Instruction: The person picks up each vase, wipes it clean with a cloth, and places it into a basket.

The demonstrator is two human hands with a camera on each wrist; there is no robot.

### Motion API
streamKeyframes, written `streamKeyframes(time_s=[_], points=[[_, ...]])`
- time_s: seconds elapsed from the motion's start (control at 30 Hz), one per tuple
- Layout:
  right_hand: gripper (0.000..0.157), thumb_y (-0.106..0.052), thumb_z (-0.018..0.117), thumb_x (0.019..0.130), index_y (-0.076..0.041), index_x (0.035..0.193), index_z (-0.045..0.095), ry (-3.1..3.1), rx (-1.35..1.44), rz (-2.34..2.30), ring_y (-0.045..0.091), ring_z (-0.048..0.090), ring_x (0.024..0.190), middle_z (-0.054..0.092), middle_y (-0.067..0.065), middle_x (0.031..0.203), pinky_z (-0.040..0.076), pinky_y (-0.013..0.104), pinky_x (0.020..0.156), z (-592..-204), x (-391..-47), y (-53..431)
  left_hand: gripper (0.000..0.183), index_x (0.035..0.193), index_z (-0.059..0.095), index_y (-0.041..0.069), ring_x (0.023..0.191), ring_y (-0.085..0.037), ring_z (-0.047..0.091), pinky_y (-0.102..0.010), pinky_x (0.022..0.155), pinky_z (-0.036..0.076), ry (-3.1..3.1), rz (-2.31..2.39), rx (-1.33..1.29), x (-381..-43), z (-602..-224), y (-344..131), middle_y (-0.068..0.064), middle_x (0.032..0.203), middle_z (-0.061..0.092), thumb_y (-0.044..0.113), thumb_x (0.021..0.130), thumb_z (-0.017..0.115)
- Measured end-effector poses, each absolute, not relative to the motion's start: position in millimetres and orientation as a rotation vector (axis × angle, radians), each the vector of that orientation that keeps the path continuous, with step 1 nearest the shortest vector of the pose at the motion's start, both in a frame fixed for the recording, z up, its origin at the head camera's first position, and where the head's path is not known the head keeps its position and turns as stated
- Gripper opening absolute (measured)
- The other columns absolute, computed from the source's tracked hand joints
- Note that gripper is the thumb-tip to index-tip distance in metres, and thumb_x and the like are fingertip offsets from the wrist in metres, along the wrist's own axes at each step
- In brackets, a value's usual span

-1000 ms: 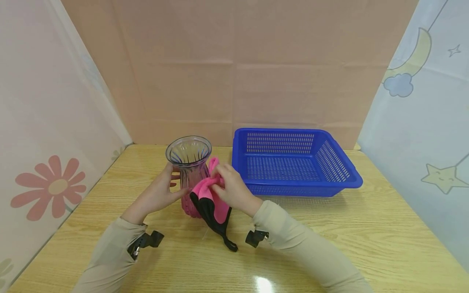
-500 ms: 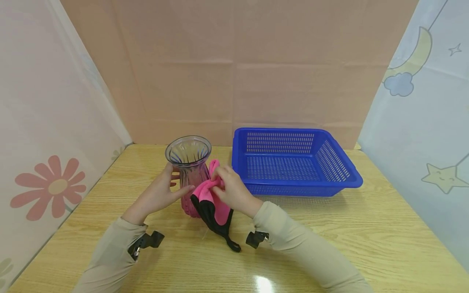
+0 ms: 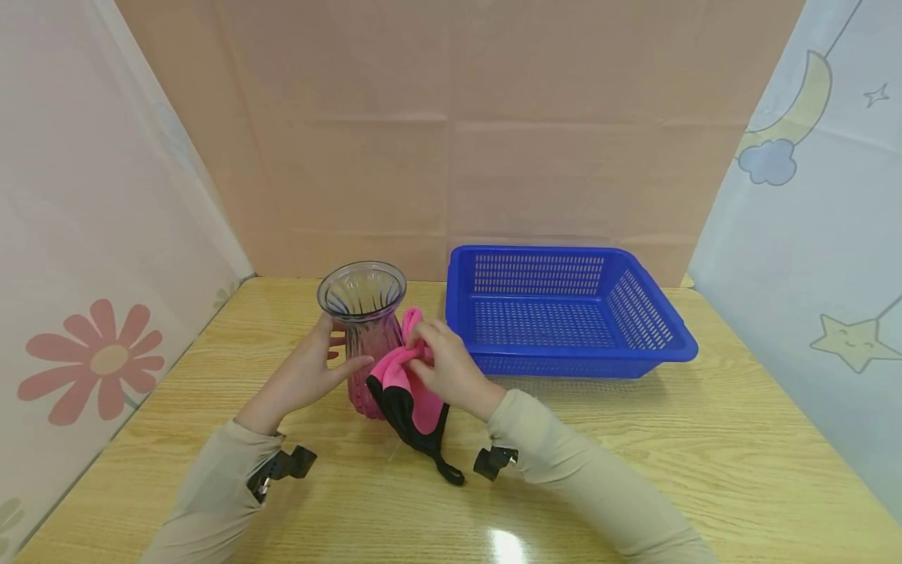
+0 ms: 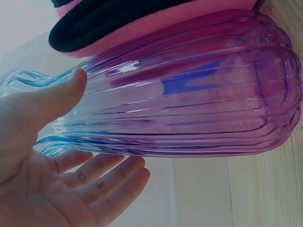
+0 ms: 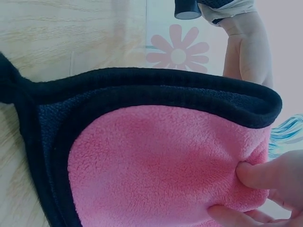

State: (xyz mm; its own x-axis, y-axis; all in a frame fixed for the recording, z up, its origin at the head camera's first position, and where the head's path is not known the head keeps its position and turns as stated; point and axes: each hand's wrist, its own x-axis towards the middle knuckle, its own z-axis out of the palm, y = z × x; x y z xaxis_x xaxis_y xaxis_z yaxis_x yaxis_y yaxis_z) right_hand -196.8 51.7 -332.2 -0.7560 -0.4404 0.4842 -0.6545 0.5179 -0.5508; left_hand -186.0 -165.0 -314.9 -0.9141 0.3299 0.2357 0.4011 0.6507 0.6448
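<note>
A ribbed glass vase (image 3: 369,341), bluish at its flared rim and pink-purple toward the base, stands upright on the table. My left hand (image 3: 304,374) holds it at the left, thumb on the near side and fingers reaching behind, around the narrower upper part. In the left wrist view the thumb (image 4: 61,97) lies over the neck and the fingertips lie along the opposite side. My right hand (image 3: 449,366) pinches a pink fleecy cloth (image 3: 426,403) with black edging, gathered against the vase's right side. Its black loop (image 3: 449,471) hangs down toward the table.
To the right of the vase, a blue perforated plastic basket (image 3: 564,364) sits at the back of the wooden table (image 3: 676,470). A tan backdrop (image 3: 451,141) rises behind, and patterned sheets flank both sides. Each wrist carries a small black camera.
The cloth's lower end and loop have shifted slightly right. My left thumb has lifted a little along the vase, while both arms stay nearly still.
</note>
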Motion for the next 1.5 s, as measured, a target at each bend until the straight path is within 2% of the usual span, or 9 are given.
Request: streamKeyframes(time_s=[0.13, 0.3, 0.47, 0.7, 0.9, 1.07, 1.5], points=[[0.017, 0.0, 0.07, 0.078, -0.005, 0.084, 0.054, -2.449, 0.918, 1.087, 0.021, 0.056, 0.084, 0.059, 0.01, 0.089, 0.054, 0.03, 0.073, -333, -197, 52, 0.072, 0.138, 0.022, 0.0, 0.113, -0.044, 0.054, -0.056, 0.091, 0.05, -2.767, -1.12, -0.617, -187, -315, -164, -0.028, 0.125, 0.048, 0.021, 0.086, 0.067], [0.017, 0.0, 0.07, 0.078, -0.005, 0.084, 0.055, -2.418, 0.917, 1.09, 0.019, 0.054, 0.083, 0.06, 0.01, 0.088, 0.053, 0.028, 0.07, -334, -199, 52, 0.073, 0.139, 0.021, 0.0, 0.115, -0.045, 0.052, -0.056, 0.091, 0.05, -2.768, -1.125, -0.617, -187, -316, -164, -0.028, 0.127, 0.048, 0.02, 0.086, 0.067], [0.016, 0.001, 0.068, 0.079, -0.005, 0.083, 0.055, -2.349, 0.931, 1.133, 0.021, 0.055, 0.083, 0.06, 0.01, 0.085, 0.056, 0.037, 0.073, -331, -198, 51, 0.072, 0.139, 0.019, -0.001, 0.115, -0.046, 0.052, -0.055, 0.091, 0.051, -2.773, -1.12, -0.617, -186, -315, -165, -0.029, 0.128, 0.046, 0.016, 0.087, 0.066], [0.015, 0.002, 0.068, 0.08, -0.005, 0.083, 0.055, -2.295, 0.924, 1.189, 0.02, 0.058, 0.087, 0.061, 0.01, 0.087, 0.059, 0.028, 0.074, -324, -198, 48, 0.066, 0.138, 0.02, -0.004, 0.115, -0.047, 0.051, -0.056, 0.091, 0.05, -2.767, -1.099, -0.633, -184, -311, -165, -0.031, 0.128, 0.045, 0.008, 0.089, 0.062], [0.012, 0.003, 0.065, 0.082, -0.004, 0.085, 0.056, -2.299, 0.904, 1.248, 0.021, 0.059, 0.091, 0.061, 0.01, 0.09, 0.059, 0.028, 0.076, -320, -199, 47, 0.063, 0.136, 0.021, -0.005, 0.115, -0.048, 0.052, -0.056, 0.09, 0.05, -2.77, -1.077, -0.639, -184, -310, -165, -0.03, 0.125, 0.046, 0.004, 0.088, 0.06], [0.011, 0.003, 0.065, 0.082, -0.004, 0.087, 0.057, -2.28, 0.887, 1.278, 0.021, 0.059, 0.094, 0.061, 0.011, 0.092, 0.059, 0.026, 0.076, -317, -199, 45, 0.06, 0.134, 0.023, -0.006, 0.114, -0.048, 0.052, -0.055, 0.089, 0.051, -2.775, -1.074, -0.628, -184, -310, -165, -0.03, 0.122, 0.048, 0.005, 0.088, 0.06], [0.011, 0.003, 0.067, 0.08, -0.003, 0.085, 0.059, -2.112, 0.851, 1.345, 0.022, 0.062, 0.093, 0.06, 0.012, 0.089, 0.058, 0.027, 0.08, -313, -200, 46, 0.066, 0.137, 0.021, -0.003, 0.115, -0.048, 0.051, -0.056, 0.09, 0.05, -2.768, -1.103, -0.633, -183, -310, -166, -0.029, 0.126, 0.047, 0.009, 0.088, 0.063]])
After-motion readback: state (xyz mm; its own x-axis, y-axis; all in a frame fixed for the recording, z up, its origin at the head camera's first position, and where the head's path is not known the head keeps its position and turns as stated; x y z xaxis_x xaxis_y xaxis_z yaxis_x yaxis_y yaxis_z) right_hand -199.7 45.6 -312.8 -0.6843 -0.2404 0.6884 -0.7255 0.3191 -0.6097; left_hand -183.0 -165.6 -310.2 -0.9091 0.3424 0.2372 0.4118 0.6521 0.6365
